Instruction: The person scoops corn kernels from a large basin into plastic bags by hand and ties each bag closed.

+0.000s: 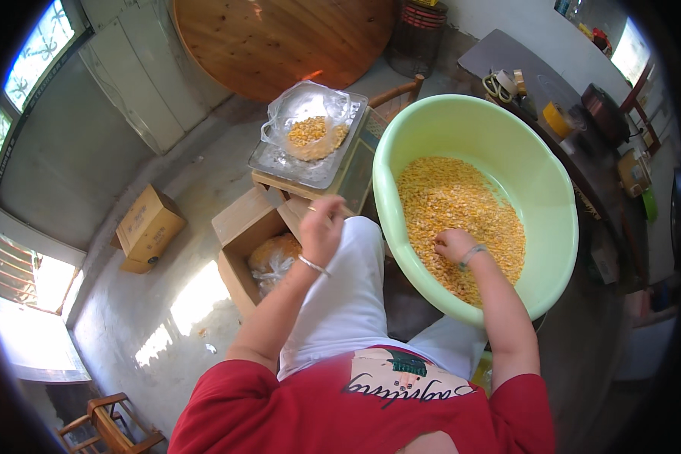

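Inside a large pale green plastic tub (550,215) lies a broad heap of yellow corn kernels (459,193). My right hand (457,247) reaches over the near rim and its curled fingers touch the kernels; whether they grip any is hidden. My left hand (322,227) is raised by my left knee, bent-fingered and blurred by motion, and I cannot make out anything in it. Beyond it, a clear plastic bag (272,125) with its mouth spread contains more kernels (306,131). That bag rests on the metal platform of a scale (295,170).
Left of my knee stands an open cardboard box (235,227) with a filled plastic bag (275,252) inside. A closed carton (150,227) sits farther left. A round wooden tabletop (284,40) is behind the scale. On the right, a dark table (522,68) carries yellow tape (557,120).
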Available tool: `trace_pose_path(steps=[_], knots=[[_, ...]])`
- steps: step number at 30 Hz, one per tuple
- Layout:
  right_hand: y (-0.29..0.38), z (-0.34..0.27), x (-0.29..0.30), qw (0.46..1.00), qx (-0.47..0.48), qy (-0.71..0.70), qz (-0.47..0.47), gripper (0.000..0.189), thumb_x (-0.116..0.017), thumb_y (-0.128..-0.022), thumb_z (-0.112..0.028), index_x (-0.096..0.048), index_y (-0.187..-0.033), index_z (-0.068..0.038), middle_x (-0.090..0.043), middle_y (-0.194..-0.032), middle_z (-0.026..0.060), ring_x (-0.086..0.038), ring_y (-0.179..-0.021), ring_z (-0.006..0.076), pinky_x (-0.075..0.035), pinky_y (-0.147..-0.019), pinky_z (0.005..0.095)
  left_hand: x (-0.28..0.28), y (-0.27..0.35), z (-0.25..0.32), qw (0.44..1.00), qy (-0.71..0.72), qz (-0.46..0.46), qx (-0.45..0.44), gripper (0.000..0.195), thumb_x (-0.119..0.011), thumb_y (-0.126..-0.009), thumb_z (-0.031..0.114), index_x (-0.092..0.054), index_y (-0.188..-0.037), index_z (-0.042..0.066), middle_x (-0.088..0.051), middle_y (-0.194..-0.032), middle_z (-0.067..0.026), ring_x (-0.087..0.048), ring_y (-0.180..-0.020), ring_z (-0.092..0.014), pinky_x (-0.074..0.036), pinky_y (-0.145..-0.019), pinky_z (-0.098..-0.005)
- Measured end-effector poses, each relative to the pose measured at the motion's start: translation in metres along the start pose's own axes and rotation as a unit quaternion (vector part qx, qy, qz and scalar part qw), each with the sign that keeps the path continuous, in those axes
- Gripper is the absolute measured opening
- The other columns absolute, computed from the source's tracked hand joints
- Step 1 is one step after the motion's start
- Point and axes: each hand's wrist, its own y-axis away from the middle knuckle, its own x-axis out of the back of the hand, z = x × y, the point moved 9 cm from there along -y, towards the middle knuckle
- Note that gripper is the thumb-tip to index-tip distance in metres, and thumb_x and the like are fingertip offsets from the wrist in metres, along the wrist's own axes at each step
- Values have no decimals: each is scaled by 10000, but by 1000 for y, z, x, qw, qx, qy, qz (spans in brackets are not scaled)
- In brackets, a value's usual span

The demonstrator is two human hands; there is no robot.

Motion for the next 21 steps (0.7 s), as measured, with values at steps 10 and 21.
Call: trace_pose_path(steps=[10, 21], knots=[[-2, -4, 2, 1000, 13, -20, -19, 295, -571, -777, -261, -637, -985, -64, -630, -934, 157, -594, -873, 307, -471, -782, 392, 107, -132, -173, 933, -67, 225, 273, 723, -745, -672, 311, -423, -1234, -12, -546, -1141, -152, -538, -1029, -228, -441, -845, -357], [1, -3, 5, 1000, 18, -19, 0, 264, -546, -806, -259, -646, -951, -62, -633, -916, 161, -597, -864, 309, -470, -782, 406, 60, -150, -227, 880, 190, 97, 425, 239, -693, -707, 160, -619, -927, 102, -567, -816, 5, -513, -709, -110, -406, -606, -288]])
